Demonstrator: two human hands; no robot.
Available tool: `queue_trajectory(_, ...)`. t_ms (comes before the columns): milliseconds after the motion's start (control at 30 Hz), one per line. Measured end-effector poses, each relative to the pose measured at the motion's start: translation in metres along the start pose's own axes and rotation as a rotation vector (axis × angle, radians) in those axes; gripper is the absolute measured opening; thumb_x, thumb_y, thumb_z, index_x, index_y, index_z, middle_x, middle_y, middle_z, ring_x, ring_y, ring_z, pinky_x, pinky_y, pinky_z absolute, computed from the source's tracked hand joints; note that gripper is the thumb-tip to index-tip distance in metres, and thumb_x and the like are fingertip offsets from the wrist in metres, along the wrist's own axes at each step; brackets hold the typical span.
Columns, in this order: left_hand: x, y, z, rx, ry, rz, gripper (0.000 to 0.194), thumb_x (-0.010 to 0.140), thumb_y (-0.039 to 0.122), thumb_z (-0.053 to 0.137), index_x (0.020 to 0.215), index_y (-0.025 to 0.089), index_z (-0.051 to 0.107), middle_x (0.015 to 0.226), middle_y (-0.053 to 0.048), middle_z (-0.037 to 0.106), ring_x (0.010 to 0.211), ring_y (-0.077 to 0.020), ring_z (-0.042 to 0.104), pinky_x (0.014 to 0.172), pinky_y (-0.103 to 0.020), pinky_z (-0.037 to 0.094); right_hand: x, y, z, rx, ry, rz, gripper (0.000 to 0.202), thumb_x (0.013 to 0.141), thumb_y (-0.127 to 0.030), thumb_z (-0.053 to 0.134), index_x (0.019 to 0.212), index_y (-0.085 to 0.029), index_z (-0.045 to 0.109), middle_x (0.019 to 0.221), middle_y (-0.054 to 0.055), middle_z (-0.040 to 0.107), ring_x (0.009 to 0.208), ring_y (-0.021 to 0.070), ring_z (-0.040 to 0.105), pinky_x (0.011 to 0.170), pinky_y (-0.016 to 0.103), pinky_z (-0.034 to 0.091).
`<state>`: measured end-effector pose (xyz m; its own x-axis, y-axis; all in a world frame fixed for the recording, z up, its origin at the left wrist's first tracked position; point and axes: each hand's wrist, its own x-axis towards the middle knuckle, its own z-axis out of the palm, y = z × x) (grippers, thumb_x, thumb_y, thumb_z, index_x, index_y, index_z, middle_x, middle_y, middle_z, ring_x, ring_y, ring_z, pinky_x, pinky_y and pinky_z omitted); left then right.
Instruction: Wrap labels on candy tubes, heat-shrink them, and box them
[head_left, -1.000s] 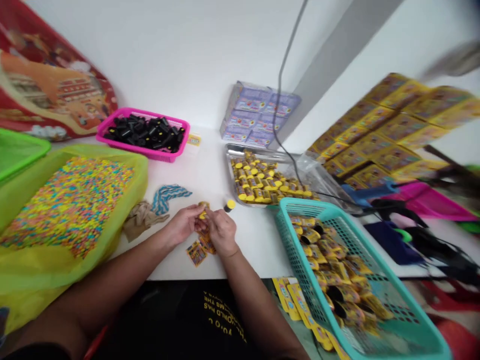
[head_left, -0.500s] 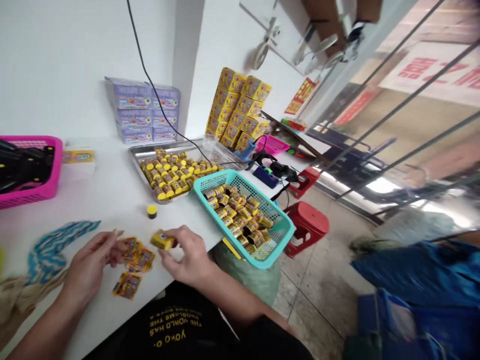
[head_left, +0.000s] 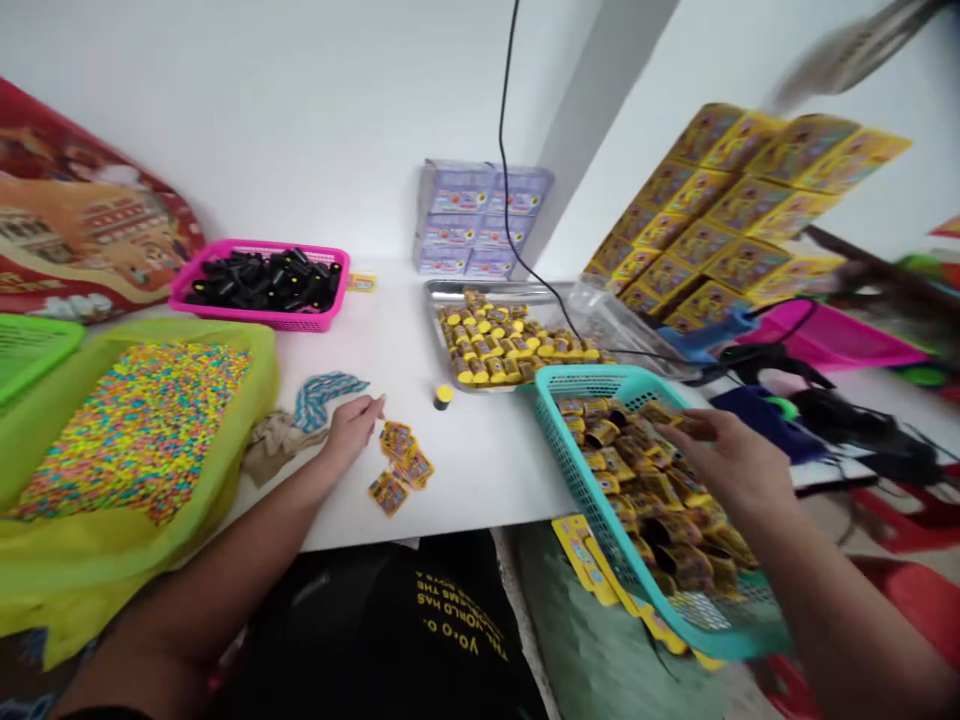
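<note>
My right hand is over the turquoise basket, its fingers closed on a small yellow-labelled tube just above the others. Many similar tubes lie loose below, some with open dark ends. On the white table, my left hand has its fingers pinched together; what they hold, if anything, is too small to make out. Just right of it lie several small printed yellow-orange labels, loosely overlapping. A short black container with a yellow lid stands upright behind the labels.
A steel tray holds yellow-capped tubes. Behind it are lilac boxes and stacked yellow boxes. A pink basket contains black parts. At left, a yellow-lined bin holds coloured pellets. A black cable hangs across the tray.
My right hand has carried the tube from beside the labels to the turquoise basket. The view has turned left, bringing in the pellet bin. My left hand stays by the labels.
</note>
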<state>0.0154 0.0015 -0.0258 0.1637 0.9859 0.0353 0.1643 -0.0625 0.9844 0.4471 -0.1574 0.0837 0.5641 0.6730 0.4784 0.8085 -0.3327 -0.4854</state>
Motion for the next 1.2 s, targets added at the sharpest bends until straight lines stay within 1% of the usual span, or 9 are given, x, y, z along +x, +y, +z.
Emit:
queue_trajectory(100, 0.002, -0.006, -0.001, 0.095, 0.021, 0.078, 0.034, 0.080, 0.047, 0.062, 0.062, 0.020, 0.055, 0.046, 0.006, 0.041, 0.047, -0.0105, 0.036, 0.051, -0.025, 0.027, -0.017, -0.023, -0.010, -0.114, -0.076, -0.061, 0.039, 0.068, -0.064, 0.074, 0.065, -0.026, 0.066, 0.073, 0.012, 0.065, 0.055, 0.0183, 0.058, 0.055, 0.040, 0.038)
queue_trajectory(233, 0.004, -0.013, 0.006, 0.167, 0.058, 0.147, 0.026, 0.081, 0.038, 0.061, 0.065, 0.019, 0.056, 0.052, 0.006, 0.044, 0.055, -0.0113, 0.039, 0.057, -0.024, 0.029, -0.089, -0.090, 0.009, 0.109, -0.048, -0.369, 0.037, 0.084, -0.061, 0.061, 0.095, -0.026, 0.069, 0.086, 0.009, 0.068, 0.065, 0.0201, 0.063, 0.058, 0.036, 0.048)
queue_trajectory(367, -0.001, -0.017, 0.015, 0.249, 0.048, 0.160, 0.022, 0.079, 0.032, 0.064, 0.063, 0.018, 0.057, 0.057, 0.005, 0.049, 0.060, -0.0114, 0.044, 0.060, -0.024, 0.031, -0.131, -0.154, 0.083, 0.146, -0.147, -0.430, 0.035, 0.093, -0.050, 0.053, 0.103, -0.020, 0.068, 0.092, 0.009, 0.067, 0.070, 0.0191, 0.065, 0.057, 0.030, 0.049)
queue_trajectory(500, -0.005, -0.018, 0.018, 0.318, 0.078, 0.187, 0.021, 0.081, 0.030, 0.066, 0.065, 0.017, 0.059, 0.062, 0.004, 0.052, 0.063, -0.0118, 0.047, 0.062, -0.024, 0.033, -0.108, -0.195, 0.160, -0.214, -0.394, -0.337, 0.037, 0.095, -0.035, 0.050, 0.125, -0.016, 0.061, 0.110, 0.016, 0.066, 0.077, 0.0230, 0.068, 0.061, 0.031, 0.048)
queue_trajectory(600, -0.009, -0.016, 0.016, 0.361, 0.105, 0.267, 0.020, 0.082, 0.029, 0.066, 0.067, 0.018, 0.060, 0.070, 0.002, 0.057, 0.070, -0.0130, 0.052, 0.067, -0.024, 0.038, -0.084, -0.205, 0.190, -0.338, -0.512, -0.371, 0.034, 0.095, -0.030, 0.050, 0.125, -0.017, 0.060, 0.115, 0.017, 0.065, 0.088, 0.0245, 0.069, 0.067, 0.031, 0.047)
queue_trajectory(733, -0.010, -0.012, 0.012, 0.399, 0.072, 0.274, 0.015, 0.078, 0.029, 0.072, 0.079, 0.017, 0.064, 0.082, -0.002, 0.062, 0.079, -0.0161, 0.057, 0.076, -0.027, 0.044, -0.076, -0.205, 0.201, -0.324, -0.500, -0.379, 0.027, 0.091, -0.029, 0.055, 0.112, -0.015, 0.063, 0.107, 0.016, 0.068, 0.088, 0.0243, 0.068, 0.071, 0.030, 0.046)
queue_trajectory(900, 0.004, -0.003, -0.002, 0.519, 0.059, 0.232, 0.049, 0.064, 0.028, 0.081, 0.107, 0.013, 0.063, 0.109, -0.012, 0.064, 0.103, -0.0264, 0.058, 0.088, -0.036, 0.046, -0.092, -0.234, 0.202, 0.125, -0.503, -0.443, 0.029, 0.084, -0.043, 0.058, 0.100, -0.020, 0.062, 0.084, 0.006, 0.070, 0.073, 0.0209, 0.066, 0.063, 0.028, 0.044)
queue_trajectory(1067, 0.019, -0.004, -0.017, 0.574, 0.004, 0.293, 0.004, 0.076, 0.016, 0.060, 0.079, 0.015, 0.062, 0.084, -0.008, 0.064, 0.084, -0.0216, 0.059, 0.077, -0.032, 0.044, -0.104, -0.276, 0.203, 0.210, -0.564, -0.513, 0.027, 0.081, -0.043, 0.056, 0.096, -0.021, 0.061, 0.070, 0.001, 0.065, 0.061, 0.0191, 0.060, 0.057, 0.027, 0.037)
queue_trajectory(1200, 0.023, -0.013, -0.024, 0.539, 0.058, 0.385, 0.012, 0.068, 0.006, 0.055, 0.073, 0.017, 0.056, 0.080, -0.006, 0.061, 0.080, -0.0201, 0.056, 0.072, -0.031, 0.041, -0.106, -0.290, 0.204, 0.061, -0.533, -0.688, 0.012, 0.084, -0.033, 0.053, 0.085, -0.021, 0.057, 0.079, 0.004, 0.066, 0.069, 0.0189, 0.060, 0.062, 0.027, 0.034)
